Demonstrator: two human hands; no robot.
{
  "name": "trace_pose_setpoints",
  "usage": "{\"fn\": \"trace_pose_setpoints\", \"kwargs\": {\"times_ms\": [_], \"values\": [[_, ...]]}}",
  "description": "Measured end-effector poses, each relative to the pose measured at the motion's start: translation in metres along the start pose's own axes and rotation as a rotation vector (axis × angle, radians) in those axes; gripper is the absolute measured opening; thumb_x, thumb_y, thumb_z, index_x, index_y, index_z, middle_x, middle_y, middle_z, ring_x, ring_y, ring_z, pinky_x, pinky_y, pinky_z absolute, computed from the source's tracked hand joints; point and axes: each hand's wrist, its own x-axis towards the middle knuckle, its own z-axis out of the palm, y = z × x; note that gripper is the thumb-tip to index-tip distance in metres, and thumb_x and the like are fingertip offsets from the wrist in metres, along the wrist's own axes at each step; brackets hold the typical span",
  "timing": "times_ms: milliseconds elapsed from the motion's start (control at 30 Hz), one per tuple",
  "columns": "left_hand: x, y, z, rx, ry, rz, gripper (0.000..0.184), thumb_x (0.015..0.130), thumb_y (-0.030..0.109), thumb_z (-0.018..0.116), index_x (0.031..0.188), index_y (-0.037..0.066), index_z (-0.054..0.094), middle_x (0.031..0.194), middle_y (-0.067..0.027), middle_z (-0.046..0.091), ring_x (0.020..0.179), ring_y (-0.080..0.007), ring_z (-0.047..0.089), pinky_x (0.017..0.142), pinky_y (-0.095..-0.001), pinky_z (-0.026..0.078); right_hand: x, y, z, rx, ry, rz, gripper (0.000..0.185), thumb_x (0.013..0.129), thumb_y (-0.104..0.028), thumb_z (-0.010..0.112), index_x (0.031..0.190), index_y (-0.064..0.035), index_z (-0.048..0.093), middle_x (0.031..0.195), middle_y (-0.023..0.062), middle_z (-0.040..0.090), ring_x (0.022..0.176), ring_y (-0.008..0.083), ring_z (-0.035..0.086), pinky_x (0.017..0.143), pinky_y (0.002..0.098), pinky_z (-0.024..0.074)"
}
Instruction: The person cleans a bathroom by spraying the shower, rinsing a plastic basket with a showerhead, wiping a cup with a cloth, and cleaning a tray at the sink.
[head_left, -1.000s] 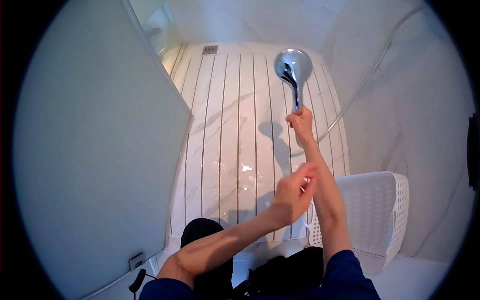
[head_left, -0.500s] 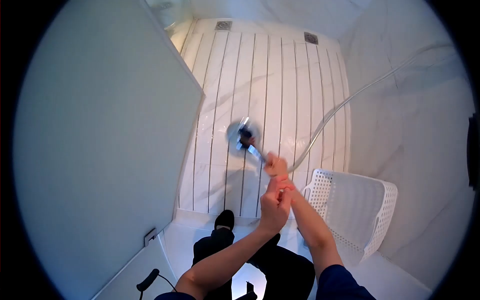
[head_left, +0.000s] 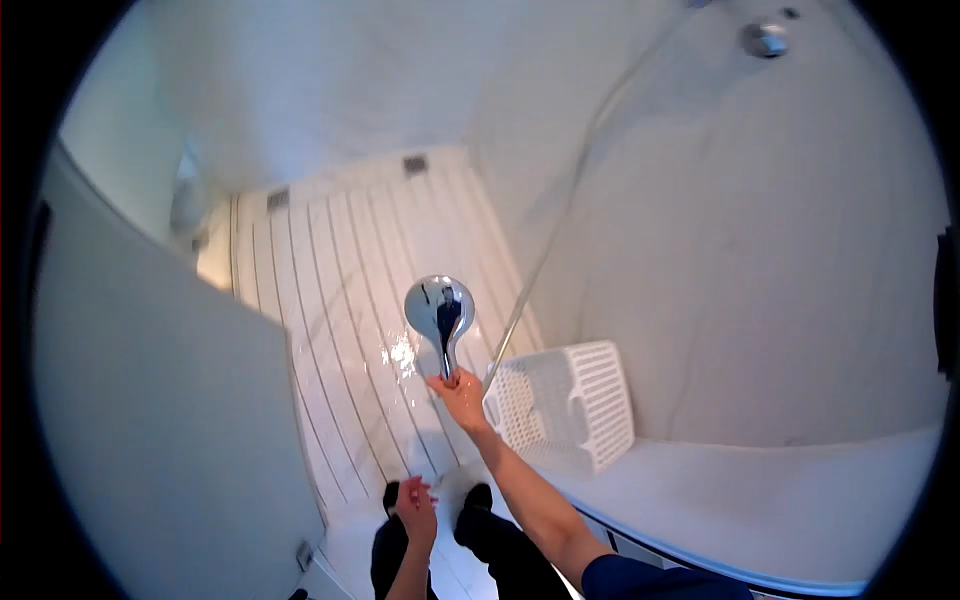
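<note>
A chrome shower head (head_left: 440, 308) is held out over the grooved floor, its shiny round back towards me. My right hand (head_left: 460, 398) is closed around its handle. From the handle a hose (head_left: 545, 255) runs up along the right wall. My left hand (head_left: 417, 505) hangs lower, above my feet, apart from the shower head. Its fingers are loosely bent and spread, with nothing in them.
A white perforated plastic basket (head_left: 602, 405) stands right of my right hand, against the wall. At left is a frosted glass panel (head_left: 160, 410). Floor drains (head_left: 415, 163) sit at the far edge. A chrome fitting (head_left: 766, 40) is on the right wall.
My left hand has come away from my right wrist and dropped down. The shower head has turned, its mirrored back now facing up. My view has swung right.
</note>
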Motion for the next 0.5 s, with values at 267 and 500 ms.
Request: {"fn": "trace_pose_setpoints", "kwargs": {"times_ms": [267,500], "values": [[-0.081,0.236,0.021,0.107,-0.27,0.145,0.018,0.088,0.012,0.05,0.101,0.003,0.058,0.08,-0.007,0.062,0.06,-0.0129,0.06,0.05,-0.0237,0.047,-0.019,-0.137,-0.12,0.202,0.176,0.161,0.026,0.074,-0.018,0.075,0.067,-0.0014,0.056,0.057,0.0048,0.057,0.048,0.0108,0.053,0.046,0.0241,0.0442],[-0.085,0.242,0.012,0.172,-0.363,-0.024,0.013,0.086,0.009,0.05,0.095,0.003,0.057,0.075,-0.0075,0.061,0.053,-0.0142,0.059,0.044,-0.0245,0.045,0.02,-0.205,-0.213,0.622,0.446,0.177,0.024,0.077,-0.013,0.072,0.067,-0.0047,0.052,0.057,0.0034,0.051,0.044,0.0112,0.047,0.042,0.0246,0.0402]]}}
